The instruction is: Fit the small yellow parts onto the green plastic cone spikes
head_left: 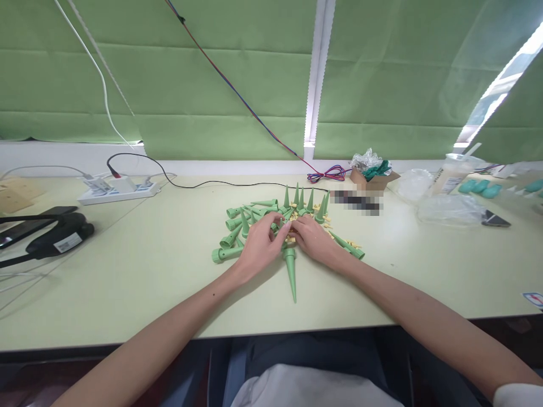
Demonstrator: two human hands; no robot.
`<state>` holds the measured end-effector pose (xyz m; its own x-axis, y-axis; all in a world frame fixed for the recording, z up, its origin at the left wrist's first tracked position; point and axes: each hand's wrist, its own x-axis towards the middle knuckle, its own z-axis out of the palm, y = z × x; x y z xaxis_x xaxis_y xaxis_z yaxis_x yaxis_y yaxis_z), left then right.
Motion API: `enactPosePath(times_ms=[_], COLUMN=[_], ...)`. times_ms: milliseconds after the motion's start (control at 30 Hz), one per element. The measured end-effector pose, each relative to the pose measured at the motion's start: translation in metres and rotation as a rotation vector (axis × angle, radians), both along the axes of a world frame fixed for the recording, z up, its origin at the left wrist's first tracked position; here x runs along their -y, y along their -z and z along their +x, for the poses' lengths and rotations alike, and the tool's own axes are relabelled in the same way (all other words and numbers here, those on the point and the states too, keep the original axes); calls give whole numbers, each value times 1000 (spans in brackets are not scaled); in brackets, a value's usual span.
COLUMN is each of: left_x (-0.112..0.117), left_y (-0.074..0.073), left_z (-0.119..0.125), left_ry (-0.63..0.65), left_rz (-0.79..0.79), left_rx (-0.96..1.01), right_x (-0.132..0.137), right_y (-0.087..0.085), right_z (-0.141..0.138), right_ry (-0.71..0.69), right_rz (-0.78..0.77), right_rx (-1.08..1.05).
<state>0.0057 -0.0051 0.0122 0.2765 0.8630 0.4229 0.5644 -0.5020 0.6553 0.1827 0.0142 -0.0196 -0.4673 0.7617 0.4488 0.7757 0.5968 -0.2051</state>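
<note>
My left hand (263, 240) is closed, with thumb and fingers curled around a green cone-shaped plant watering spike, only partly visible between them. Against its fingertips, my right hand (313, 237) is pinched; its fingers cover whatever they hold. Both hands are over a pile of green spikes and small yellow plastic pieces (291, 239). One green spike (291, 274) lies in front of the hands, its tip pointing towards me. Several spikes (229, 253) lie on their sides at the left, while others (311, 199) stand point-up behind the hands. Another spike (348, 246) lies beside my right wrist.
A power strip (121, 193) and a black strapped device (61, 237) are at the left of the table (169, 294). A thin black cable (224, 182) crosses the back. To the right are a small cardboard box (371, 182), a plastic cup (452, 174) and plastic bags (449, 210).
</note>
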Motion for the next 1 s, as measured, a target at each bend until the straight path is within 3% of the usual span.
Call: enactPosePath(times_ms=[333,633,800,1000], left_x=[0,4,5,9], left_y=[-1,-5,-1,-2], left_z=[0,1,1,-1], left_ry=[-11,-5,19,8], left_rz=[-19,-34,62,301], left_rx=[-10,19,85,158], right_x=[1,10,20,31], right_y=[-3,-12,-17,-20], right_z=[2,10,6,-2], right_ry=[-20,37,18,-31], right_rz=[-36,35,80,102], right_rx=[-114,-508,-609,-649])
